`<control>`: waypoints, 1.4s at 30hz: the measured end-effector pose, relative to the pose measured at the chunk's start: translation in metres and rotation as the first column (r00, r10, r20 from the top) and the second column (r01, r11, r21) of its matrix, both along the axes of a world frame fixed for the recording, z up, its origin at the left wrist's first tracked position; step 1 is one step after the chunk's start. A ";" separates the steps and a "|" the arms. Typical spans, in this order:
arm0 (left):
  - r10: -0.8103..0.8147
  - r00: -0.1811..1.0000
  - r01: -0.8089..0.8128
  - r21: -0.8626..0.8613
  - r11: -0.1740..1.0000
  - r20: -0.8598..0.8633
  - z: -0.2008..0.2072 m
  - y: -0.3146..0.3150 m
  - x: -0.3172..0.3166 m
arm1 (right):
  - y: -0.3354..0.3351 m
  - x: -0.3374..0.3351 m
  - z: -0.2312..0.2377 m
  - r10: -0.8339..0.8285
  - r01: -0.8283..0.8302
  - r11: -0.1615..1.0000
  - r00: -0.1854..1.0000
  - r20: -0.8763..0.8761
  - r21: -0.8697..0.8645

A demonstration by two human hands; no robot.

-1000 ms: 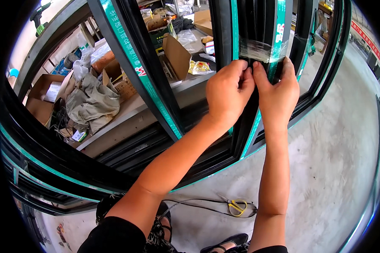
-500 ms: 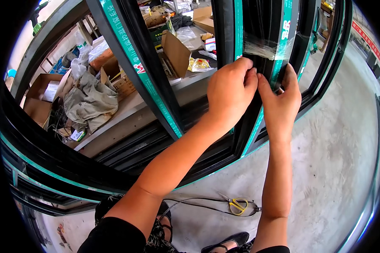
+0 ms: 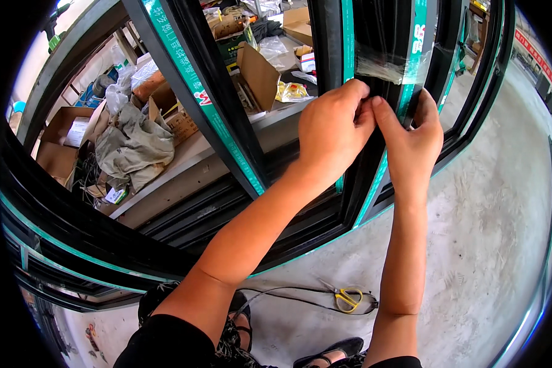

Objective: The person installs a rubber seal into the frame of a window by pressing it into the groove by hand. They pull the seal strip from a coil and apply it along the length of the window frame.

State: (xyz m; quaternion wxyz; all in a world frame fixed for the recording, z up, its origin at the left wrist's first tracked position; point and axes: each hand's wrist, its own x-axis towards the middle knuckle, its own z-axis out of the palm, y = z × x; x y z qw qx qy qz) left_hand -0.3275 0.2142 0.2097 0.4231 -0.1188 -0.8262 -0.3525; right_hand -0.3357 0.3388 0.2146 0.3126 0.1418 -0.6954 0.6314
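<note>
Clear wrap band (image 3: 389, 69) already crosses the black frame profiles (image 3: 369, 27), upper right of frame, whether finished can't be judged; just below, left hand's (image 3: 332, 126) fingers are curled closed, contents hidden, right hand's (image 3: 412, 150) parted around the green-striped profile (image 3: 419, 21), grip unclear.

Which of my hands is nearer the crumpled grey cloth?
Left. The left hand is right of the grey cloth; the right hand is farther to its right.

Black green-striped frame uprights (image 3: 380, 30) | standing | clear film (image 3: 383, 70) | crinkled, stretched across
</note>
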 end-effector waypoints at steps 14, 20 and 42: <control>-0.017 1.000 0.020 0.115 0.993 -0.027 -0.005 0.007 -0.002 | 0.016 -0.003 0.006 -0.031 0.023 0.981 0.999 0.039 0.193; 0.010 0.999 -0.005 0.113 0.994 -0.044 -0.006 0.010 -0.001 | 0.012 -0.005 0.004 -0.127 0.116 0.963 0.991 0.031 0.243; -0.325 0.937 0.249 0.411 0.877 0.128 -0.006 -0.003 -0.002 | -0.005 -0.005 0.011 -0.283 0.329 0.885 0.942 -0.179 0.330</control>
